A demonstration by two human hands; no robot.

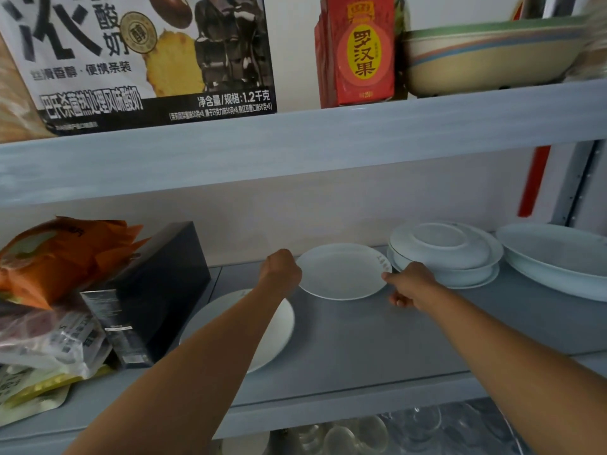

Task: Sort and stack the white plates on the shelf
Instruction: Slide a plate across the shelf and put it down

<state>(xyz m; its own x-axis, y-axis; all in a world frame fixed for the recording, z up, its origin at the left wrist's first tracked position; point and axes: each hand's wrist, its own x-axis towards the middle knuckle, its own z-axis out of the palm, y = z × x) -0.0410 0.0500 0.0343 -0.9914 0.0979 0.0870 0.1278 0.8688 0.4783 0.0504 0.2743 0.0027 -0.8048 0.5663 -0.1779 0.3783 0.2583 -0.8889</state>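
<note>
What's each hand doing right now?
Left hand: closed on the small plate, left rim.
Right hand: closed on its right rim.

Home pantry shelving

Above the hands, a yoghurt carton (147,57), a red drink box (359,50) and a striped bowl (492,54) share a grey shelf (328,139); left of them snack bags (56,257); right, stacked white dishes (446,254); below, glassware (361,435).
</note>
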